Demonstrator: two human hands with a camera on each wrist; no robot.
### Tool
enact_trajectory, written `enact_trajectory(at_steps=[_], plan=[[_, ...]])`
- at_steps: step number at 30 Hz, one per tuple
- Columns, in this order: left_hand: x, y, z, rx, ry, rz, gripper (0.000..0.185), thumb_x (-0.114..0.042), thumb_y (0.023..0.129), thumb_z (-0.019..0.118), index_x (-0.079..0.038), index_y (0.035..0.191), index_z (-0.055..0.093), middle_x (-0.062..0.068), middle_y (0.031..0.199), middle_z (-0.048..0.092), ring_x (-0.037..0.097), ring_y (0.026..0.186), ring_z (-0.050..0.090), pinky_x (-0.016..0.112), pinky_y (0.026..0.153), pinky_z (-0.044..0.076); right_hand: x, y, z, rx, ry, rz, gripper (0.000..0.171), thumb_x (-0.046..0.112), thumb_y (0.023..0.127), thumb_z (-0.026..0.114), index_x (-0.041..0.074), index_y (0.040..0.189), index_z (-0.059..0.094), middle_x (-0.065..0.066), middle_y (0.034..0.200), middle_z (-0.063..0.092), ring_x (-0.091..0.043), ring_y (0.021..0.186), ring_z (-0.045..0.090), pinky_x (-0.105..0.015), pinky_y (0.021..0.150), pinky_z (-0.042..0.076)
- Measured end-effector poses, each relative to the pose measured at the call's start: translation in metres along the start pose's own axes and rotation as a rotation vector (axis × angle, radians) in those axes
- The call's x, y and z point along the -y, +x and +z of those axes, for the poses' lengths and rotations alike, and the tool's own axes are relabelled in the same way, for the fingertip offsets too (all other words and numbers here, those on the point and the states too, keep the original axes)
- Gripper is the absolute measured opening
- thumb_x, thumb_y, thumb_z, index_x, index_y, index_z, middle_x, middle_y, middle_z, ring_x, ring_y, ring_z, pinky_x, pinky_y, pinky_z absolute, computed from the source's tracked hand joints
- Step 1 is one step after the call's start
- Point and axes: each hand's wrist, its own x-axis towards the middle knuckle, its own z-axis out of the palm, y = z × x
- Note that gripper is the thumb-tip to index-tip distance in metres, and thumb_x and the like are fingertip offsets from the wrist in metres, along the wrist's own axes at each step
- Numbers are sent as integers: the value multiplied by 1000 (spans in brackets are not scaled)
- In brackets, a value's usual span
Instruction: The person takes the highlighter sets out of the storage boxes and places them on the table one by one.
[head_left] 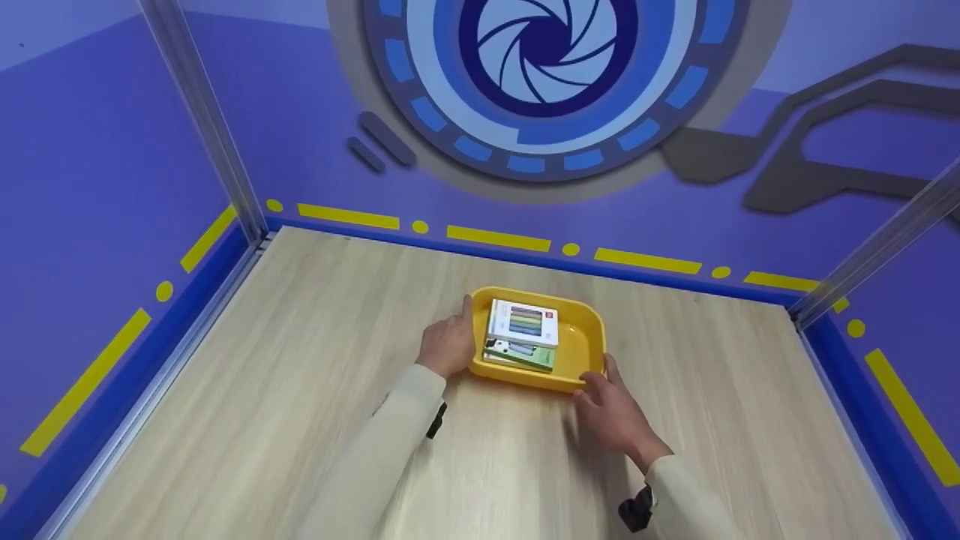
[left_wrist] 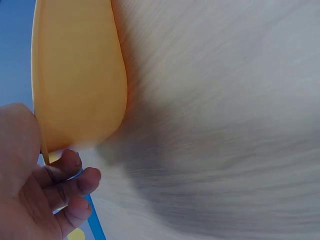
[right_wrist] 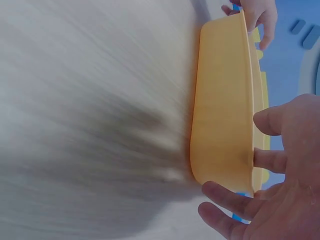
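A yellow plastic tray (head_left: pixel 577 346) is on the wooden table. On its left side lie a small white flat pack (head_left: pixel 517 324) printed with coloured bars and, partly under it, a green flat pack (head_left: pixel 534 358) with a cartoon animal picture. My left hand (head_left: pixel 448 345) grips the tray's left end, one finger up along the rim. Curled fingers (left_wrist: pixel 75 215) show beside the tray wall in the left wrist view. My right hand (head_left: pixel 619 416) holds the near right corner, thumb at the rim; in the right wrist view some fingers (right_wrist: pixel 227 197) are outside the wall.
Pale wood tabletop (head_left: pixel 337 300) surrounds the tray. Behind it stands a blue-purple printed wall (head_left: pixel 315 112) with yellow dashes. Side panels with metal posts (head_left: pixel 202 105) bound the table. Black wrist devices (head_left: pixel 636 510) sit by both sleeves.
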Motion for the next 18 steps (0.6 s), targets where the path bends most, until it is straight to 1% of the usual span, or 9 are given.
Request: enact_trajectory(at_steps=[4, 9, 13, 18], plan=[[-1, 0, 2, -15, 11, 9, 62, -12, 97, 47, -5, 153, 20, 8, 87, 63, 19, 70, 54, 37, 72, 53, -2, -1, -3, 0, -9, -8, 37, 26, 99, 50, 9, 132, 52, -13, 164, -4, -40, 145, 25, -57, 114, 27], [-3, -2, 6, -13, 5, 5, 62, -14, 98, 48, -6, 153, 21, 8, 88, 62, 19, 71, 53, 37, 75, 52, -4, -3, -5, 16, -1, 16, 36, 27, 99, 50, 11, 131, 52, -10, 164, -6, -39, 145, 25, -57, 114, 27], [-4, -3, 6, -7, 11, 5, 62, -14, 98, 48, -8, 153, 22, 8, 88, 63, 20, 71, 53, 38, 75, 52, -4, -4, -6, 14, -21, 23, 36, 28, 99, 49, 12, 131, 53, -10, 164, -5, -40, 144, 26, -58, 113, 28], [-5, -3, 4, 7, 8, 8, 59, -14, 98, 45, -9, 153, 23, 9, 88, 63, 20, 72, 54, 39, 75, 52, -4, -6, -6, -1, -51, 27, 36, 27, 99, 50, 11, 131, 54, -12, 164, -3, -38, 135, 41, -57, 109, 35]])
